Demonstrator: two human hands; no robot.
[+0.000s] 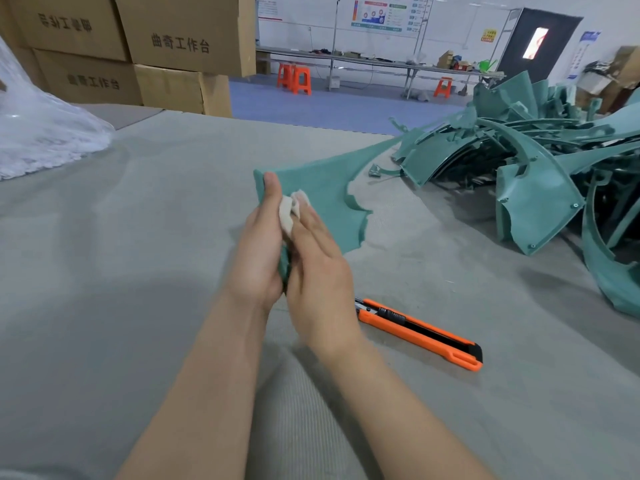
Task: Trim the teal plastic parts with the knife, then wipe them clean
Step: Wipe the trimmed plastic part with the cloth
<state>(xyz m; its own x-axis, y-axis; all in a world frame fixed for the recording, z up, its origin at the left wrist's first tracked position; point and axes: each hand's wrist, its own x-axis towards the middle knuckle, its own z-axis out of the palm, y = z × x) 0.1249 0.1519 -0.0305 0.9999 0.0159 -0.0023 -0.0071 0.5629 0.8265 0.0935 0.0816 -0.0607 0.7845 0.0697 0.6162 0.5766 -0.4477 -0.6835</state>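
Nearest me, my left hand grips the near end of the teal part, thumb up along its edge. My right hand presses a pale cloth to it with straight fingers. The orange knife lies on the bench just right; the teal pile sits far right.

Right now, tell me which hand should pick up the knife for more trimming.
Probably the right hand. The knife lies on the table just beside its wrist, and its straight fingers only press the cloth. The left hand grips the teal part and is farther away.
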